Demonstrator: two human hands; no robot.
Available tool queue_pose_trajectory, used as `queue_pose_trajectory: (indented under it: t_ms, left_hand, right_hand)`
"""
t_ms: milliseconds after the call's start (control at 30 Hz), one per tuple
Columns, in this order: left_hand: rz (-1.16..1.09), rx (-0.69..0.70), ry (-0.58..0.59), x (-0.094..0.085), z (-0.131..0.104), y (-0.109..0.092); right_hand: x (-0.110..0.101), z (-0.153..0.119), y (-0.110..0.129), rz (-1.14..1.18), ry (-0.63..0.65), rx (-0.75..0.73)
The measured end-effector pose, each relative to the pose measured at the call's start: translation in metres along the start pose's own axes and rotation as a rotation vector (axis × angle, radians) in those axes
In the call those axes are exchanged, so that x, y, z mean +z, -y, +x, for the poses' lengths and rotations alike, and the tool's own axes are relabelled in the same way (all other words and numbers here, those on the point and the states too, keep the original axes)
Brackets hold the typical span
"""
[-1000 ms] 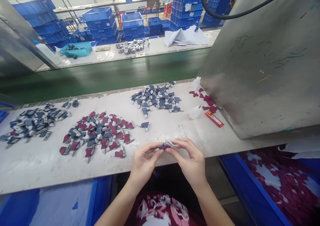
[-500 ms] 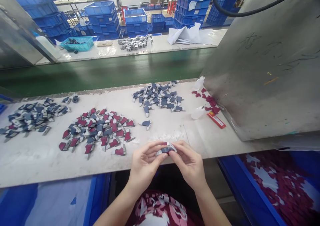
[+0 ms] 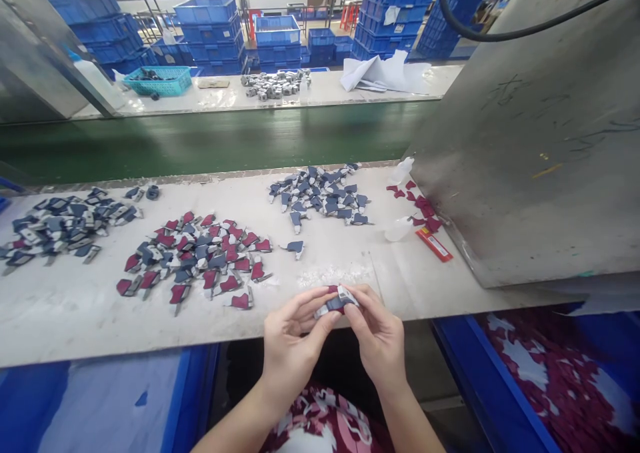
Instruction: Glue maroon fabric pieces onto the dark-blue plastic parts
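A small grey-white, dark blue and maroon moulded part [image 3: 336,301] is held between both hands at the table's front edge. My left hand [image 3: 297,326] is closed on its left end, thumb in front. My right hand [image 3: 375,326] grips the other end with thumb and fingers. The fingers cover some of the part. To the left lies a pile of similar maroon-and-blue parts [image 3: 200,253]. Beyond the hands is a pile of blue-and-white parts [image 3: 320,196], with a single one [image 3: 295,247] lying nearer to me.
More blue-grey parts [image 3: 65,223] lie far left. At right are maroon pieces [image 3: 425,207], a red packet [image 3: 434,245] and a translucent bottle [image 3: 399,229] beside a metal panel [image 3: 550,139]. A green conveyor belt [image 3: 225,139] runs behind. Blue bins [image 3: 480,373] stand below the table.
Both hands still hold the part at nearly the same spot, and it looks slightly more tilted. The whole view has shifted a little.
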State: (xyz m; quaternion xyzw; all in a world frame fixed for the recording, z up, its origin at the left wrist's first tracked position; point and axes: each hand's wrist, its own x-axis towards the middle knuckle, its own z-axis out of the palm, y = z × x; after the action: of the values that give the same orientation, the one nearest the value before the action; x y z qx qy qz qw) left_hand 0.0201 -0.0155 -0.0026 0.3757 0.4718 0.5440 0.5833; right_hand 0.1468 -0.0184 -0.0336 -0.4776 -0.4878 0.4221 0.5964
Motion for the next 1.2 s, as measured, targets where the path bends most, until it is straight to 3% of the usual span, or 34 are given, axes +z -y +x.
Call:
queue_pose_trajectory:
  t_ms: [167, 400, 633, 767, 967, 1067, 1133, 1200]
  left_hand:
    - [0.040, 0.059, -0.013, 0.000, -0.005, -0.002]
    - [0.189, 0.305, -0.057, 0.004, -0.009, 0.006]
    - [0.166, 0.093, -0.075, -0.003, -0.005, 0.005]
    - [0.174, 0.054, -0.076, -0.007, -0.004, 0.004]
    - [0.360, 0.151, 0.048, -0.016, 0.007, 0.003]
    - [0.358, 0.180, 0.066, -0.020, 0.011, 0.002]
    - [0.325, 0.131, 0.072, -0.022, 0.013, 0.001]
    - [0.273, 0.053, 0.106, -0.023, 0.013, -0.001]
  right_hand:
    - [0.003, -0.005, 0.001, 0.020, -0.025, 0.007]
    - [0.008, -0.006, 0.002, 0.068, -0.056, 0.073]
    - [-0.001, 0.002, 0.002, -0.018, 0.080, 0.014]
    - [-0.002, 0.003, 0.003, -0.048, 0.114, -0.004]
    - [0.007, 0.000, -0.006, 0.031, -0.029, 0.162]
    - [0.007, 0.000, -0.011, 0.029, -0.029, 0.206]
    - [0.002, 0.002, -0.012, -0.039, 0.007, 0.136]
    - [-0.005, 0.006, -0.011, -0.188, 0.030, -0.044]
